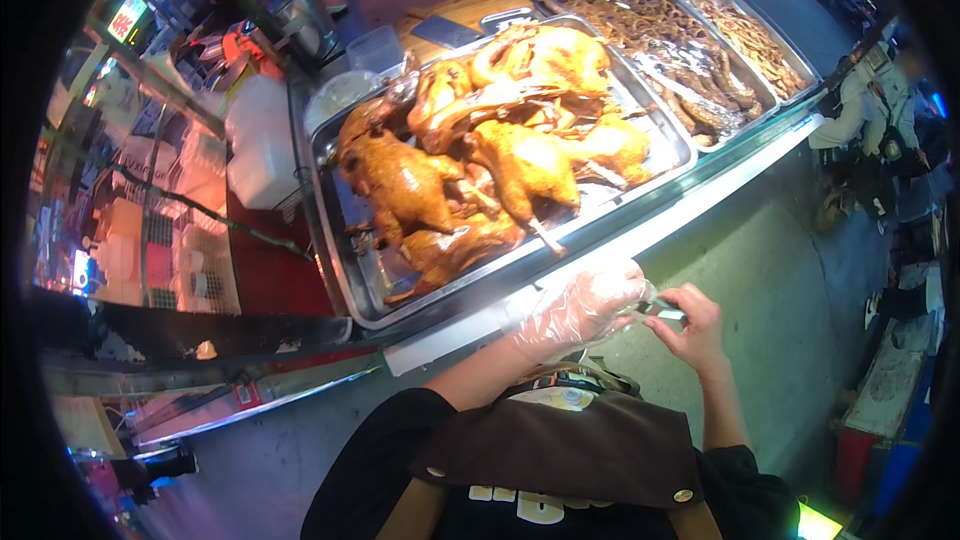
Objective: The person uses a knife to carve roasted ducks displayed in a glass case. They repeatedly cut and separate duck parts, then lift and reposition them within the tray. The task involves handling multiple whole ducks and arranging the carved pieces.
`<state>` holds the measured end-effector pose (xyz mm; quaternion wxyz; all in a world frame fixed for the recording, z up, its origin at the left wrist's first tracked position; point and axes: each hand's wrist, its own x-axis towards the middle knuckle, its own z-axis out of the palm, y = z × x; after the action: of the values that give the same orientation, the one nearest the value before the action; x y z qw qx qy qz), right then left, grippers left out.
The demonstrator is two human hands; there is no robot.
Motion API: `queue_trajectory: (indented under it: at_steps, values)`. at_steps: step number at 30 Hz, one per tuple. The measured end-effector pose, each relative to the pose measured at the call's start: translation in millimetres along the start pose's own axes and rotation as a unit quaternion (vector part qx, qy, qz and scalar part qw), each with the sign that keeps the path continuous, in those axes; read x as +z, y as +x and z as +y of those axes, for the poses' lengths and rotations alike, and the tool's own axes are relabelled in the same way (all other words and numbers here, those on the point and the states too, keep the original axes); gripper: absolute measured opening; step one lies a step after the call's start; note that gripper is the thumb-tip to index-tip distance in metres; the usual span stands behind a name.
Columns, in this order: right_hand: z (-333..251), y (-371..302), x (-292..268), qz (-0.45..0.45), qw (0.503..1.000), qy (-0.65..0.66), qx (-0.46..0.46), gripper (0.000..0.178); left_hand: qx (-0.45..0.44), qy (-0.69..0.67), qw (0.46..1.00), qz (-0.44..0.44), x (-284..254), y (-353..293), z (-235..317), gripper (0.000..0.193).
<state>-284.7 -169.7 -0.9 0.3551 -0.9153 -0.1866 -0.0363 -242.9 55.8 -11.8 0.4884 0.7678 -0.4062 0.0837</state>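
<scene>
My left hand [588, 308], in a clear, crinkled plastic glove, is closed with its fingers curled, just in front of the counter's edge. Beside it my bare right hand [698, 324] pinches a small dark object with a pale, shiny face [667, 311] between thumb and forefinger. The left fingertips meet this object's near end; whether they grip it is unclear. Beyond both hands lies a large metal tray [350, 312] with several glossy, golden-brown roasted birds [400, 178]. One bird's leg [545, 237] sticks out toward the tray's near rim.
Farther right stand trays of dark cooked meat [700, 75] and of sliced food [745, 30]. A cleaver [447, 32] lies on a wooden board [490, 5] behind. White foam boxes [262, 140] stack up at left. People [880, 105] are at the far right.
</scene>
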Motion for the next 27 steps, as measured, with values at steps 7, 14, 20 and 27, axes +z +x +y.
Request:
queue_trajectory:
  at_steps: [7,14,20,27]
  values:
    - [67.1,41.2,-34.7,0.193,0.961,0.178,0.091,0.024,-0.027,0.084,0.995,0.043,29.9,35.1,-23.1,0.032]
    - [-25.5,83.4,-148.8,-0.014,0.757,0.613,-0.224,0.026,-0.015,0.057,0.995,0.080,41.1,71.1,1.0,0.022]
    - [-64.9,106.2,-184.9,-0.262,0.503,0.664,-0.488,0.025,-0.015,0.086,0.991,0.103,27.9,52.5,-4.9,0.055]
    - [-134.5,122.0,-181.8,-0.277,0.340,0.694,-0.571,0.026,-0.065,0.123,0.987,0.075,-32.2,38.3,39.7,0.054]
